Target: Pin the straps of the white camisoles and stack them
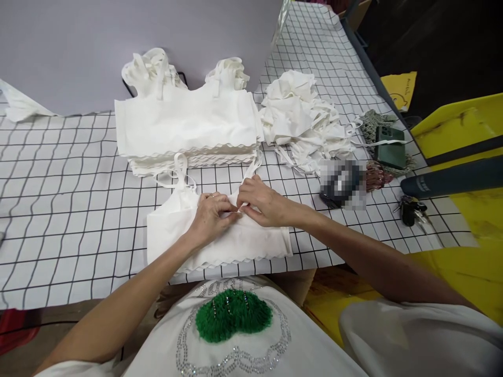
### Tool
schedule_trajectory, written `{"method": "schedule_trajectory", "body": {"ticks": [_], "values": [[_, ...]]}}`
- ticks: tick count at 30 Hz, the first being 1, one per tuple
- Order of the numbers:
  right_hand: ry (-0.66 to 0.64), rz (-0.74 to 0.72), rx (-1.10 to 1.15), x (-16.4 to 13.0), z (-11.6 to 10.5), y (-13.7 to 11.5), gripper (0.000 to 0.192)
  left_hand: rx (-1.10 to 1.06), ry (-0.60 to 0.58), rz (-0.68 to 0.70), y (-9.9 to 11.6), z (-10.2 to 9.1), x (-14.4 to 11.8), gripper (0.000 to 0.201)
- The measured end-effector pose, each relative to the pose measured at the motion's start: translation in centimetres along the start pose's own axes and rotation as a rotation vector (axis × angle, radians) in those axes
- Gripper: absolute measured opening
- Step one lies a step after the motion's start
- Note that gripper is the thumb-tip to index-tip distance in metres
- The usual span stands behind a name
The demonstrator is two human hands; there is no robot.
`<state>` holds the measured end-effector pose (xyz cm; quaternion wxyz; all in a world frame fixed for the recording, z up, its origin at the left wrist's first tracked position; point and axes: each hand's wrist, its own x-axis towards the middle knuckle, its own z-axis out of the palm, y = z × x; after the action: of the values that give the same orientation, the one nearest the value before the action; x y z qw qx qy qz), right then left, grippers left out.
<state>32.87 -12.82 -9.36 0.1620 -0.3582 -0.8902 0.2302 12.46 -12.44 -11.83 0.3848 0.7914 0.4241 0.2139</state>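
A white camisole bra top [255,242] with a scalloped hem lies flat near the table's front edge, its straps pointing away from me. My left hand [212,214] pinches the fabric at the middle of its neckline. Close against it, my right hand [261,201] also pinches that spot, thumb and fingertips together. The fingertips nearly meet, and anything small between them is hidden. Just beyond lies a neat stack of similar white bra tops [188,123], straps bunched at the far side.
A loose heap of white garments [302,120] lies right of the stack. Farther right are a green phone [390,146], a dark blurred object [341,183], keys [412,210] and a dark bottle [451,177]. The checked tablecloth [70,209] covers the table; a grey panel [129,26] stands behind.
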Motion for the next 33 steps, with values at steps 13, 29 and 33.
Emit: {"method": "schedule_trajectory", "body": {"ticks": [13, 29, 33], "values": [[-0.267, 0.185, 0.236, 3.3, -7.7, 2.2, 0.021, -0.046, -0.105, -0.114, 1.0, -0.8, 0.9, 0.014], [0.272, 0.256, 0.046, 6.3, -8.6, 4.4, 0.015, 0.016, -0.177, -0.228, 1.7, -1.1, 1.4, 0.014], [0.183, 0.394, 0.144, 5.5, -9.2, 3.4, 0.004, -0.069, -0.084, -0.221, 1.9, -1.5, 1.2, 0.022]]}}
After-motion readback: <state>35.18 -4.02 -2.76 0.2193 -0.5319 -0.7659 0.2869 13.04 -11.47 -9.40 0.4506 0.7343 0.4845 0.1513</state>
